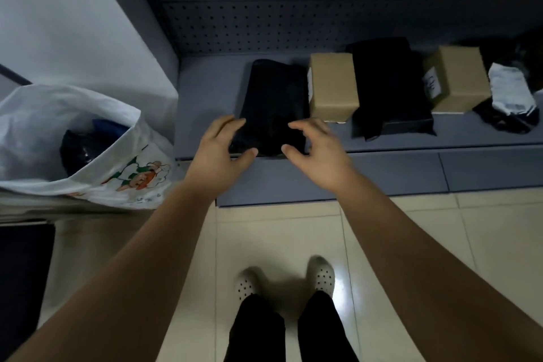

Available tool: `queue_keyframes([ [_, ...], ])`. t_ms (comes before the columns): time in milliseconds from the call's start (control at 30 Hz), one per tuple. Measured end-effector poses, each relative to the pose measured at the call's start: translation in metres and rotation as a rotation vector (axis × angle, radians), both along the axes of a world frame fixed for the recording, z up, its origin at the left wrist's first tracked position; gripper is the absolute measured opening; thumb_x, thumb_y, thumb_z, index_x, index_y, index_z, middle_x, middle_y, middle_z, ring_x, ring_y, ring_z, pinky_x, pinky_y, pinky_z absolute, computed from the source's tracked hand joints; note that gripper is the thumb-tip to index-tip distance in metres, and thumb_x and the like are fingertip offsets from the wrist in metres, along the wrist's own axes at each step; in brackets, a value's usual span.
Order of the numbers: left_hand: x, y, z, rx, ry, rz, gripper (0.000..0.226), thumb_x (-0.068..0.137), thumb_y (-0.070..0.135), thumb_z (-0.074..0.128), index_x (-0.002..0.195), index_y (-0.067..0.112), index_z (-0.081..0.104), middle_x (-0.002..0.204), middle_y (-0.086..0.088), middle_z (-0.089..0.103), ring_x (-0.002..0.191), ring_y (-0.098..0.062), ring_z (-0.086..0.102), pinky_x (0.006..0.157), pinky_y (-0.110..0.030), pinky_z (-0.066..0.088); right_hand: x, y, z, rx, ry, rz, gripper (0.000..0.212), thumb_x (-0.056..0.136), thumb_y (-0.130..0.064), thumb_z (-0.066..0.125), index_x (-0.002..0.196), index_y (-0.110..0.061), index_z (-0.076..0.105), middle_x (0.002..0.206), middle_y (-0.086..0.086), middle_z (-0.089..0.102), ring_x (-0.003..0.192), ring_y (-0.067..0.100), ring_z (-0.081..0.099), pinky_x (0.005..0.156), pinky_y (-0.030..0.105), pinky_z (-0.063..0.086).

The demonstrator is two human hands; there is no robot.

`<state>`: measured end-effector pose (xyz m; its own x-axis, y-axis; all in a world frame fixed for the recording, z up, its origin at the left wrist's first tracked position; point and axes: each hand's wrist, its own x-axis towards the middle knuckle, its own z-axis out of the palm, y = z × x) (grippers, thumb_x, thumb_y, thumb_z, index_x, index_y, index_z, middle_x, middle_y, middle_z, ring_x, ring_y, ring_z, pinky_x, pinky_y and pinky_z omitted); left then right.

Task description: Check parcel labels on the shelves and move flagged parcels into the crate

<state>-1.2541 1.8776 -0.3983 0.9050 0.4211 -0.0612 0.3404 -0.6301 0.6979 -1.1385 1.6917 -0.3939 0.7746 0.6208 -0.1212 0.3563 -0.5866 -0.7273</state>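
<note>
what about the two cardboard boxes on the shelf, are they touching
Apart. The head view shows the left cardboard box and the right cardboard box separated by a black parcel lying between them.

Five parcels in a row on the grey shelf [205, 91], left to right:
- flat black poly bag [273, 103], near end at the front edge
- plain cardboard box [333, 85], touching it
- bigger black poly bag [385, 85], crumpled
- second cardboard box [461, 79], its white label [432, 84] unreadable
- black-and-white soft pack [511, 97], far right
</note>
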Motion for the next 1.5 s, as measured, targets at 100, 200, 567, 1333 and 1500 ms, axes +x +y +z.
queue_keyframes([
  [100,0.010,0.005,-0.024,-0.028,0.040,-0.042,0.065,0.083,0.028,0.076,0.141,0.016,0.049,0.147,-0.003,0.040,0.136,-0.017,0.038,0.112,-0.019,0.026,0.001,0.010,-0.022,-0.032,-0.018,-0.012,0.049,0.084,-0.027,0.075,0.128,-0.010,0.062,0.130,0.009,0.051,0.124,0.025,0.050,0.106,0.027,0.037],
  [200,0.020,0.005,-0.041,-0.069,0.071,-0.030,0.068,0.083,0.027,0.076,0.143,0.018,0.045,0.146,-0.001,0.040,0.134,-0.018,0.040,0.114,-0.033,0.033,0.003,0.016,-0.042,-0.039,-0.051,-0.036,0.054,0.079,-0.031,0.075,0.126,-0.010,0.064,0.134,0.013,0.048,0.125,0.033,0.048,0.108,0.043,0.041],
  [567,0.015,0.006,-0.061,-0.136,-0.022,0.205,0.057,0.083,0.025,0.074,0.136,0.022,0.051,0.127,0.000,0.056,0.117,-0.015,0.052,0.101,-0.030,0.043,0.022,0.026,-0.060,0.041,0.121,0.041,0.054,0.084,-0.015,0.076,0.134,-0.019,0.058,0.138,0.001,0.042,0.127,0.008,0.041,0.096,-0.006,0.021],
  [1333,0.019,0.042,-0.016,-0.274,-0.308,0.160,0.064,0.075,0.016,0.080,0.128,0.037,0.052,0.131,0.002,0.054,0.120,-0.013,0.057,0.100,-0.031,0.049,0.011,0.085,-0.026,0.038,0.495,-0.083,0.051,0.101,-0.053,0.037,0.127,-0.016,0.062,0.129,0.003,0.062,0.121,0.019,0.054,0.096,0.028,0.039],
  [1500,0.018,0.026,-0.027,-0.351,-0.148,0.186,0.049,0.080,0.014,0.079,0.124,0.022,0.061,0.108,0.014,0.061,0.094,0.017,0.057,0.078,0.000,0.042,0.013,0.086,-0.024,0.210,0.489,-0.250,0.037,0.097,-0.055,0.048,0.116,-0.027,0.061,0.116,-0.003,0.065,0.113,0.016,0.059,0.102,0.042,0.048],
])
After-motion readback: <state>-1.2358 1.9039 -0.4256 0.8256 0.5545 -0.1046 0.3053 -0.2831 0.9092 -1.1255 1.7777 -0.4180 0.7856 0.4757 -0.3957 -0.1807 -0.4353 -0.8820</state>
